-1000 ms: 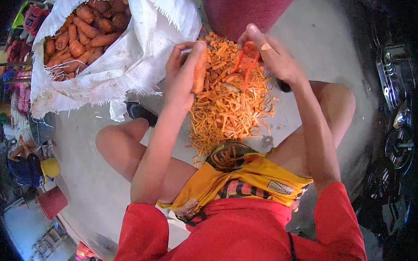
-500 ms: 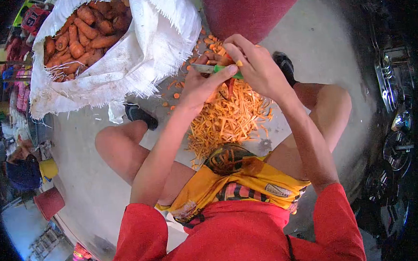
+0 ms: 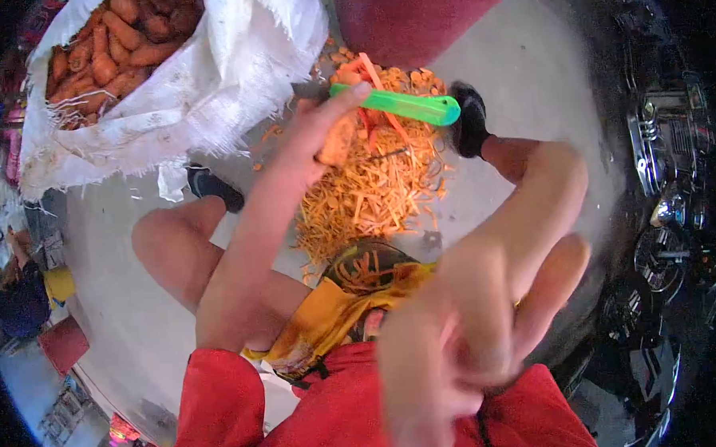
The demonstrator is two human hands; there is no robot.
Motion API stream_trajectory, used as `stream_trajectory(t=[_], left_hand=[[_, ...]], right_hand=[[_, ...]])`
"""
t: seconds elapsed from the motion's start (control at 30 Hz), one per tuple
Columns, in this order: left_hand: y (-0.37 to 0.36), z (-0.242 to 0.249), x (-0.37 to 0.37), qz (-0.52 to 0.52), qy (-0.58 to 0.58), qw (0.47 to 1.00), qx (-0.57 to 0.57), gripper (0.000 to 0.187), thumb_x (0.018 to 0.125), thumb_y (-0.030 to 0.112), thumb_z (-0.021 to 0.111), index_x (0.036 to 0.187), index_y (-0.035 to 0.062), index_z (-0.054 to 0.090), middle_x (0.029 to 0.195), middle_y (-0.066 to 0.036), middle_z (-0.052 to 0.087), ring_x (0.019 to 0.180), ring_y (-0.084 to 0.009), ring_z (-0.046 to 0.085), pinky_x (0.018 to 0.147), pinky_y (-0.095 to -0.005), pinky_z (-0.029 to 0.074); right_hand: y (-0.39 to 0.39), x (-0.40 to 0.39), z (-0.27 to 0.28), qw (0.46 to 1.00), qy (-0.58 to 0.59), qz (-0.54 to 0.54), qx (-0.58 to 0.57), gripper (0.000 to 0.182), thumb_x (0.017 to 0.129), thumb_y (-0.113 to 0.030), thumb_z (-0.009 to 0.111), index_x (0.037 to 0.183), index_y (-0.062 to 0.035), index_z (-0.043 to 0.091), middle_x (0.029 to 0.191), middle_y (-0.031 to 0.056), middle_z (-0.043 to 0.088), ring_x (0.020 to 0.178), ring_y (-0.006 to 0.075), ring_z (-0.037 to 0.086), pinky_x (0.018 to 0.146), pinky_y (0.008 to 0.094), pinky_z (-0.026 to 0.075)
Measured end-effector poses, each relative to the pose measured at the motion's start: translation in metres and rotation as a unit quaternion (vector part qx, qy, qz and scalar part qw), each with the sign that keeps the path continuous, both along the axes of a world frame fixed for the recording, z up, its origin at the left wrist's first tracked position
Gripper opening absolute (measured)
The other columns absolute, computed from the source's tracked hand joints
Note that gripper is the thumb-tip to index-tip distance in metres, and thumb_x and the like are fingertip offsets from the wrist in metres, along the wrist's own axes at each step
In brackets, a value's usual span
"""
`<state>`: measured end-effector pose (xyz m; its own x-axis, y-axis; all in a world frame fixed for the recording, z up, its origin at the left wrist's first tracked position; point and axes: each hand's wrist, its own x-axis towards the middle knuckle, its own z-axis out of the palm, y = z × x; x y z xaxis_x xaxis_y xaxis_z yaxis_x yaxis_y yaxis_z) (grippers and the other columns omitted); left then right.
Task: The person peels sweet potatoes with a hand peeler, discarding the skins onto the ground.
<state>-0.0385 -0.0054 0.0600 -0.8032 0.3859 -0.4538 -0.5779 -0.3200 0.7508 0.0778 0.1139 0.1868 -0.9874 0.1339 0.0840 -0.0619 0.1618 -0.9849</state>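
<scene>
Grey concrete floor (image 3: 527, 64) is stretching out beneath me as I am sitting low with my bare knees spread apart. My left hand (image 3: 322, 129) is reaching forward over the floor, fingers curled around a stubby orange carrot (image 3: 337, 142), which is pointing downward out of my grip. That same hand is also pinching a knife with a bright green plastic handle (image 3: 397, 106) under the thumb; the handle is sticking out to the right and the dark blade is poking out to the left of my fingers. My right hand (image 3: 459, 339) is hanging very close to the camera, large and blurred, with its fingers loosely bent; it is holding nothing that I can make out, and I cannot tell more than that. Directly below my left hand, a loose heap of thin orange carrot peelings (image 3: 368, 191) is lying on the floor between my legs. A yellow patterned cloth (image 3: 330, 320) is draping over my lap, above my red shirt (image 3: 302, 418). Further out, a dark red plastic bucket (image 3: 413, 17) is standing just beyond the peelings. To its left, an open white woven sack (image 3: 208, 78) is holding many unpeeled carrots (image 3: 103, 59). My black shoe (image 3: 469, 119) is resting on the floor right beside the knife handle.
</scene>
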Motion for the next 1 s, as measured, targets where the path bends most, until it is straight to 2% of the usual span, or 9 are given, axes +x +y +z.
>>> stream_trajectory(t=[0.07, 0.13, 0.27, 0.37, 0.7, 0.9, 0.93, 0.97, 1.0], left_hand=[[0.002, -0.001, 0.001, -0.024, -0.055, 0.998, 0.037, 0.058, 0.083, 0.03, 0.089, 0.126, 0.0, 0.066, 0.118, -0.009, 0.071, 0.105, -0.017, 0.071, 0.09, -0.0328, 0.059], [0.004, 0.01, 0.004, -0.001, -0.016, 0.999, 0.031, 0.059, 0.083, 0.029, 0.088, 0.128, 0.0, 0.064, 0.119, -0.01, 0.071, 0.107, -0.0175, 0.071, 0.091, -0.0345, 0.06], [-0.001, 0.011, 0.005, -0.024, 0.007, 0.999, 0.035, 0.058, 0.083, 0.029, 0.088, 0.128, 0.001, 0.064, 0.119, -0.008, 0.07, 0.106, -0.0162, 0.07, 0.089, -0.0328, 0.059], [-0.002, 0.01, 0.006, 0.02, 0.037, 0.999, 0.023, 0.056, 0.083, 0.03, 0.088, 0.126, 0.0019, 0.065, 0.117, -0.006, 0.07, 0.106, -0.0152, 0.069, 0.089, -0.0316, 0.059], [-0.007, 0.006, 0.007, 0.01, 0.021, 0.999, 0.04, 0.053, 0.084, 0.028, 0.088, 0.125, 0.0027, 0.066, 0.117, -0.005, 0.07, 0.104, -0.0142, 0.069, 0.09, -0.0299, 0.057], [-0.006, 0.002, 0.004, 0.007, 0.012, 1.0, 0.026, 0.051, 0.084, 0.028, 0.088, 0.124, 0.0029, 0.067, 0.118, -0.006, 0.07, 0.104, -0.014, 0.069, 0.09, -0.0302, 0.057], [-0.006, 0.005, 0.005, 0.016, 0.017, 0.999, 0.029, 0.05, 0.084, 0.028, 0.087, 0.123, 0.003, 0.067, 0.118, -0.006, 0.07, 0.104, -0.014, 0.069, 0.089, -0.0303, 0.057], [-0.007, 0.008, 0.007, 0.025, 0.021, 0.999, 0.033, 0.05, 0.085, 0.029, 0.087, 0.123, 0.003, 0.068, 0.118, -0.006, 0.07, 0.104, -0.0139, 0.069, 0.088, -0.0305, 0.058], [-0.01, 0.013, 0.008, 0.025, 0.022, 0.999, 0.034, 0.05, 0.085, 0.029, 0.087, 0.123, 0.003, 0.068, 0.118, -0.006, 0.07, 0.104, -0.0139, 0.069, 0.088, -0.0305, 0.058]], right_hand=[[0.021, -0.002, -0.007, 1.0, -0.006, -0.002, 0.006, 0.036, 0.11, -0.036, 0.047, 0.122, -0.0053, 0.062, 0.117, 0.0092, 0.066, 0.09, 0.0194, 0.066, 0.077, 0.0297, 0.053], [0.024, 0.033, 0.0, 1.0, -0.001, -0.001, 0.009, 0.036, 0.11, -0.036, 0.047, 0.122, -0.0055, 0.062, 0.117, 0.0096, 0.066, 0.09, 0.0199, 0.066, 0.077, 0.0303, 0.053], [0.028, 0.032, 0.002, 0.999, 0.022, 0.012, 0.021, 0.036, 0.109, -0.037, 0.047, 0.122, -0.0058, 0.061, 0.116, 0.0104, 0.066, 0.09, 0.021, 0.067, 0.078, 0.0314, 0.053], [0.019, 0.043, 0.005, 0.998, 0.042, 0.025, 0.028, 0.037, 0.109, -0.037, 0.047, 0.123, -0.0061, 0.06, 0.116, 0.011, 0.065, 0.09, 0.0218, 0.067, 0.078, 0.0323, 0.053], [0.017, 0.06, 0.002, 0.995, 0.078, 0.034, 0.043, 0.038, 0.109, -0.039, 0.047, 0.124, -0.0069, 0.058, 0.115, 0.013, 0.064, 0.09, 0.0243, 0.068, 0.079, 0.0352, 0.054], [0.009, 0.054, -0.001, 0.992, 0.108, 0.041, 0.051, 0.038, 0.109, -0.041, 0.047, 0.125, -0.0074, 0.057, 0.115, 0.0142, 0.064, 0.09, 0.0259, 0.068, 0.08, 0.0369, 0.055], [0.022, -0.025, -0.016, 0.991, 0.114, 0.042, 0.052, 0.038, 0.109, -0.041, 0.047, 0.125, -0.0075, 0.057, 0.115, 0.0144, 0.064, 0.09, 0.0261, 0.068, 0.08, 0.0372, 0.055], [-0.001, 0.008, -0.009, 0.991, 0.118, 0.043, 0.054, 0.038, 0.109, -0.041, 0.047, 0.125, -0.0076, 0.057, 0.115, 0.0145, 0.064, 0.09, 0.0264, 0.068, 0.08, 0.0374, 0.055], [0.011, 0.001, -0.011, 0.99, 0.123, 0.045, 0.056, 0.039, 0.109, -0.041, 0.047, 0.125, -0.0076, 0.056, 0.115, 0.0147, 0.063, 0.09, 0.0267, 0.068, 0.08, 0.0377, 0.055]])
